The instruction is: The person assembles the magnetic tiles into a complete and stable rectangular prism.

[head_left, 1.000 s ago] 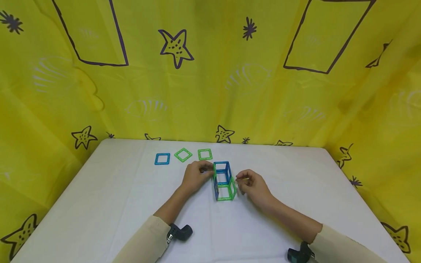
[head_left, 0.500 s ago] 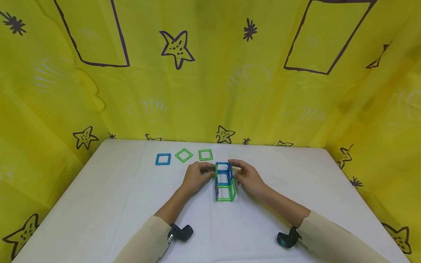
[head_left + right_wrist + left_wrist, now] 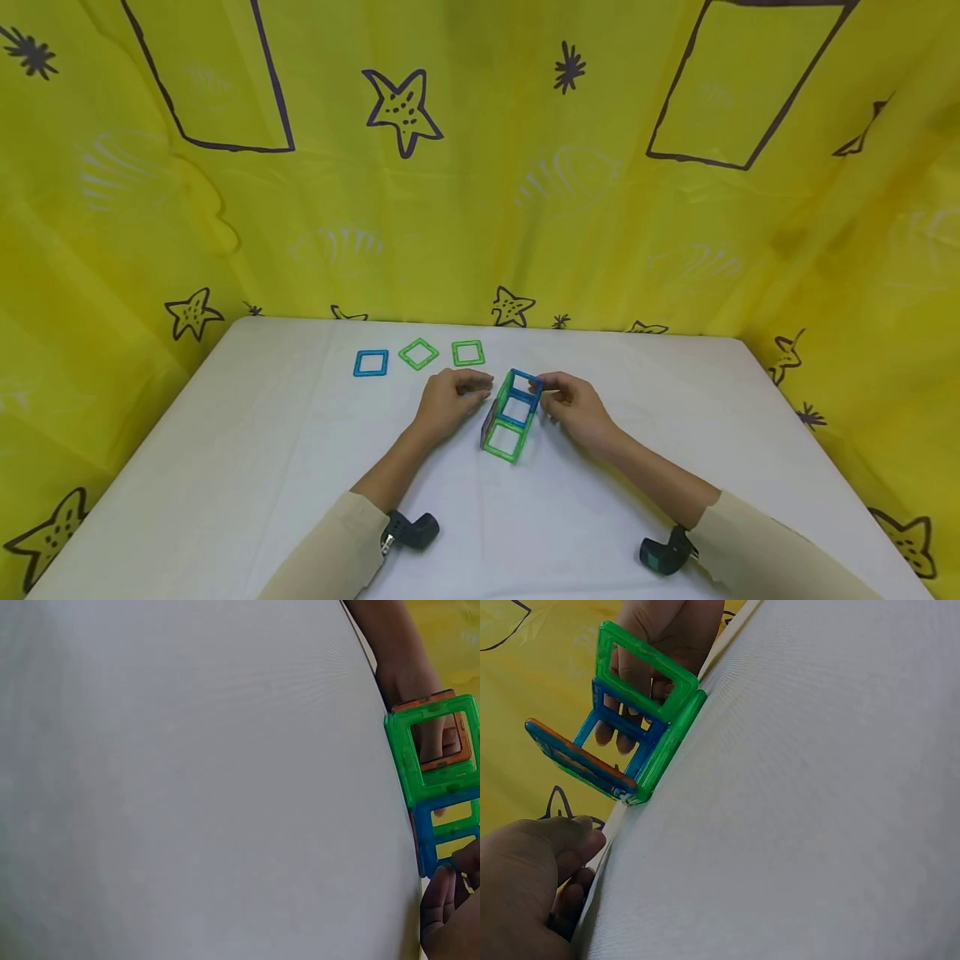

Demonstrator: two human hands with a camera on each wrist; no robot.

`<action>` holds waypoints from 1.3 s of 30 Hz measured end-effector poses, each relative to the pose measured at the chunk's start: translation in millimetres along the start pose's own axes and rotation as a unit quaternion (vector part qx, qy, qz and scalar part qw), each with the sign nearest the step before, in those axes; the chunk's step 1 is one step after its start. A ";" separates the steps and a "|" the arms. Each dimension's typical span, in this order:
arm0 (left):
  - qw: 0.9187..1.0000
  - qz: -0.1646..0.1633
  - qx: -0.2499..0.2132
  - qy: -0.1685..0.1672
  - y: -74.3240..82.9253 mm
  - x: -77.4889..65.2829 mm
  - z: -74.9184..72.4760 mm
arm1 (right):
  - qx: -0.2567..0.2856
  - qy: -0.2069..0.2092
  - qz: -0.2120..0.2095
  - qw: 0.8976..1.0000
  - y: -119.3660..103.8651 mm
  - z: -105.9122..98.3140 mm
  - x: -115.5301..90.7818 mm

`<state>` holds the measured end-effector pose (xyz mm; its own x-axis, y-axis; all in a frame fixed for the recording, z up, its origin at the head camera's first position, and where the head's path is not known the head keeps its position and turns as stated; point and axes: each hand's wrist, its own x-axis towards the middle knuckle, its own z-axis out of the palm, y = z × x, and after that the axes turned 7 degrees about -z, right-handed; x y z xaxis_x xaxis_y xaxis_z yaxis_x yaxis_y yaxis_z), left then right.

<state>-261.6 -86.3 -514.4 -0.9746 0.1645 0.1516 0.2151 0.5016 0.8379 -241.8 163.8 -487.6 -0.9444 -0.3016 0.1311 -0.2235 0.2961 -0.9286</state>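
A box-like structure of magnetic tiles (image 3: pixel 512 422), with blue and green square frames, stands turned at an angle between the two hands. An orange-edged tile (image 3: pixel 577 756) forms part of its side towards the left hand. My right hand (image 3: pixel 576 410) pinches the blue end at the far right; its thumb and fingers meet at the blue frame (image 3: pixel 424 836) in the right wrist view. My left hand (image 3: pixel 450 404) lies just left of the structure with fingers loosely bent, apart from it. A gap separates those fingertips from the tiles in the left wrist view.
Behind the left hand lie a loose blue square tile (image 3: pixel 371 373), a green diamond-turned tile (image 3: pixel 430 347) and a green square tile (image 3: pixel 468 362). A white table (image 3: pixel 247 433) carries everything, and a yellow patterned curtain (image 3: pixel 480 208) hangs around its back and sides.
My right hand has come in and taken hold of the structure's blue end. The structure has turned clockwise, its far end shifting right. My left hand stays in place, with the tiles now away from it.
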 end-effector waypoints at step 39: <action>0.988 -0.104 -0.057 0.095 -6.1 -1.2 -52.7 | 0.004 0.051 0.033 0.998 -7.5 -7.8 -63.4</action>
<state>-265.0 -134.3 -492.1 -0.9935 -0.0995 0.0561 0.0109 0.4062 0.9137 -182.2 187.8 -486.2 -0.9767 -0.1879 0.1039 -0.1586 0.3051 -0.9390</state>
